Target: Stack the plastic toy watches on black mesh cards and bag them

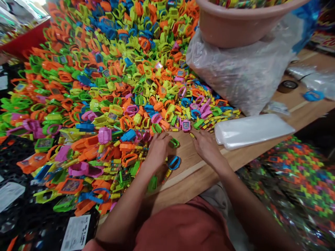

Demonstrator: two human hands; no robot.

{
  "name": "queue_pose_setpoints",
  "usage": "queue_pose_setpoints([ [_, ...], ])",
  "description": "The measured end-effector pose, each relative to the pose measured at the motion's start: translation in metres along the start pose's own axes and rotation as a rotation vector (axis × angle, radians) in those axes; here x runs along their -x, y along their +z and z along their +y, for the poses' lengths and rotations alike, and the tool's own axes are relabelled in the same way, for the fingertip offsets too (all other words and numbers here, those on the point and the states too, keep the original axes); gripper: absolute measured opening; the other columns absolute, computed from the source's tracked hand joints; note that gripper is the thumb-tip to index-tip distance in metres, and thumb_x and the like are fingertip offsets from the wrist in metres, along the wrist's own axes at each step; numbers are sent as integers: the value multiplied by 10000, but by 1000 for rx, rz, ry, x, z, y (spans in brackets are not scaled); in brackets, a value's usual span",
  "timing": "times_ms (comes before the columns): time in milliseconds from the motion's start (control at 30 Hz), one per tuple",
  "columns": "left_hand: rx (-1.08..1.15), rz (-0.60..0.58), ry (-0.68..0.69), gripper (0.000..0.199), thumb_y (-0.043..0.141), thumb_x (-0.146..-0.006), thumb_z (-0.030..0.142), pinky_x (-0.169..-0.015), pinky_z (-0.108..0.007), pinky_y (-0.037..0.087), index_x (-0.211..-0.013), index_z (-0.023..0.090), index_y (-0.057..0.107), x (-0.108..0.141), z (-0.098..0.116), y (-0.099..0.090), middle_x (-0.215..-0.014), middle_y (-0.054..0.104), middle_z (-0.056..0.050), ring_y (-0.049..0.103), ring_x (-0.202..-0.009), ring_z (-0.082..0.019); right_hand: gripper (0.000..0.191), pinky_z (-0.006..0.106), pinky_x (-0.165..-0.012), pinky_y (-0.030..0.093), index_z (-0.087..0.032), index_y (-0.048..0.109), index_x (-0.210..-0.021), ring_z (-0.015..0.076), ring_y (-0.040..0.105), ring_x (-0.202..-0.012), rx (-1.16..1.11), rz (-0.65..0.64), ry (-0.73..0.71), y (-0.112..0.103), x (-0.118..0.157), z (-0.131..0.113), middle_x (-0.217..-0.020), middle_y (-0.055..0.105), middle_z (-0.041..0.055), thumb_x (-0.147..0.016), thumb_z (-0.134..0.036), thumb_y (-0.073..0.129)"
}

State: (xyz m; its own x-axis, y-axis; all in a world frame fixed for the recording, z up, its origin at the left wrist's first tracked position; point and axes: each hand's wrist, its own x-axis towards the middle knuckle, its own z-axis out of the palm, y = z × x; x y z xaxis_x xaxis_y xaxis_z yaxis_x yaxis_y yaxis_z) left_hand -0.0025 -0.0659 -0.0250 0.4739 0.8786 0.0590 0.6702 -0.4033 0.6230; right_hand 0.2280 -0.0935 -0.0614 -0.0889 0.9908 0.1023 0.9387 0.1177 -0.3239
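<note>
My left hand point(157, 150) rests with bunched fingers at the edge of a huge heap of colourful plastic toy watches point(125, 87), and whatever lies under the fingers is hidden. My right hand point(206, 146) is over the bare wooden table point(188, 174), its fingers apart, their tips right by a small yellow toy piece point(192, 135). Between my hands lie a green toy watch point(174, 143) and a blue toy watch point(174, 162). A loose green strap point(153, 183) sits below my left wrist.
A stack of flat clear plastic bags point(251, 130) lies right of my hands. Behind it, a bulging clear bag point(240, 69) carries a pinkish plastic basin point(235, 24). Black mesh sheets point(15, 153) lie at the left, and a shiny packaged-toy pile point(295, 184) lies below the table's right edge.
</note>
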Motion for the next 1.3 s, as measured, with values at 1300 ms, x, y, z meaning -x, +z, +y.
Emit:
queue_pose_setpoints([
  [1300, 1140, -37, -606, 359, 770, -647, 437, -444, -207, 228, -564, 177, 536, 18, 42, -23, -538, 447, 47, 364, -482, -70, 451, 229, -530, 369, -158, 713, -1161, 97, 488, -580, -1386, -435, 80, -31, 30, -48, -739, 670, 3, -931, -543, 666],
])
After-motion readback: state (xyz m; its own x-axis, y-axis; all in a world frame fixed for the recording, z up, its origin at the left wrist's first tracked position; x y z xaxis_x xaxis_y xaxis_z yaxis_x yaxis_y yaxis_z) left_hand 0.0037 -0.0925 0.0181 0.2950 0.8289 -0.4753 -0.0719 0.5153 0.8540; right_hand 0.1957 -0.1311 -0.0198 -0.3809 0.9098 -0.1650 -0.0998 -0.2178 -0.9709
